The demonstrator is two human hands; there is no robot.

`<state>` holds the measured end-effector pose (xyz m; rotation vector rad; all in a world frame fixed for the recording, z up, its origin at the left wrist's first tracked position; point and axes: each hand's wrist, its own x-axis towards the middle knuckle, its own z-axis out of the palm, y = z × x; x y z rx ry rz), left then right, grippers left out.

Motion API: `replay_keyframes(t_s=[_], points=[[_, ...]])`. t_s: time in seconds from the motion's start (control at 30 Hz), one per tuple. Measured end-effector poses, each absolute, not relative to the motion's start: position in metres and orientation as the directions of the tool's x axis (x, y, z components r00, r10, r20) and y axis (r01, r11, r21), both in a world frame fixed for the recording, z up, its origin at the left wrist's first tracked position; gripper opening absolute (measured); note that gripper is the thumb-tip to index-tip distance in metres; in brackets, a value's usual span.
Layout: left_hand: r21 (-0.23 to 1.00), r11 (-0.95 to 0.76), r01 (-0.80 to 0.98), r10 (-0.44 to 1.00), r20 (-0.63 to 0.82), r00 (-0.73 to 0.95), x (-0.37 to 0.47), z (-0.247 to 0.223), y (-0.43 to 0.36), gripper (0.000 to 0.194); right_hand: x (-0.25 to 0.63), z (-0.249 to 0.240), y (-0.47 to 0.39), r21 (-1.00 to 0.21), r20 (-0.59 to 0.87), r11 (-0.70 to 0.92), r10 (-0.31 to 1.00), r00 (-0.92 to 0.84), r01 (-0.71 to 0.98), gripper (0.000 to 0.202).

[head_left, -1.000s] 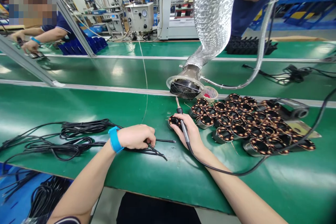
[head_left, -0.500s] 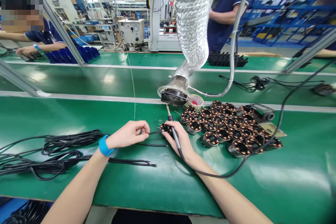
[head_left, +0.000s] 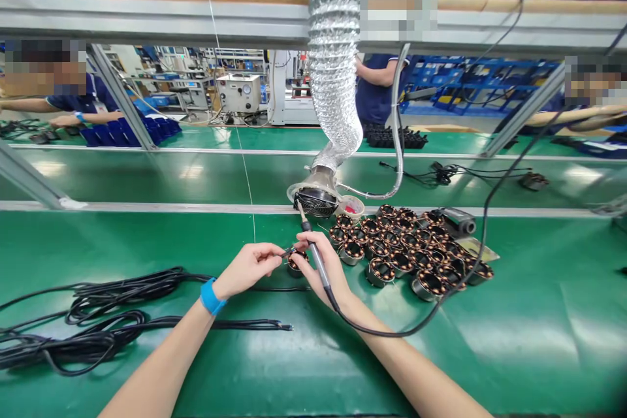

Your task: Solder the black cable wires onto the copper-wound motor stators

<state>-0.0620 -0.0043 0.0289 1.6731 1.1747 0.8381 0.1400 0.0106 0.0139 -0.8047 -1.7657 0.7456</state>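
Note:
My right hand (head_left: 327,268) is closed around a soldering iron (head_left: 317,260), its tip pointing up and away below the fan. The thumb and a finger of that hand also reach to a stator (head_left: 296,264) with copper windings, which they partly cover. Pinched in my left hand (head_left: 251,268) is the end of a black cable (head_left: 289,251), held just above the stator near my right fingertips. Whether the cable's wires touch the stator is too small to tell. Black cords (head_left: 235,324) with stripped ends lie under and beside my left wrist.
Several copper-wound stators (head_left: 381,272) stand grouped on the green bench to the right. A fan on a foil duct (head_left: 337,78) hangs low ahead, beside a tape roll (head_left: 351,207). Coiled black cables (head_left: 112,300) lie left. The iron's cord (head_left: 392,333) crosses my right forearm. Co-workers sit opposite.
My left hand has brought the cable end right up to the stator and my right fingertips. The right hand still holds the soldering iron. The camera view has tilted upward.

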Motion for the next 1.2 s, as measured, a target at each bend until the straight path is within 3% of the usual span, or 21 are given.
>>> replay_keyframes(t_s=[0.3,0.8,1.03,1.2], points=[[0.926,-0.160,0.341,0.967,0.077,0.244,-0.060,0.026,-0.004,0.031,0.112,0.000,0.016,-0.884,0.466,0.468,0.879,-0.102,-0.003,0.028],[0.888,-0.247,0.387,0.965,0.189,0.183,-0.054,0.027,-0.008,0.021,0.112,0.002,0.014,-0.891,0.451,0.455,0.883,-0.127,-0.001,0.028],[0.920,-0.185,0.344,0.977,0.135,0.165,-0.055,0.023,-0.004,0.024,0.116,-0.001,0.015,-0.912,0.409,0.399,0.903,-0.134,-0.096,0.038],[0.938,-0.143,0.317,0.980,0.088,0.179,-0.055,0.024,-0.003,0.028,0.118,0.000,0.012,-0.902,0.430,0.425,0.900,-0.069,-0.072,0.034]])
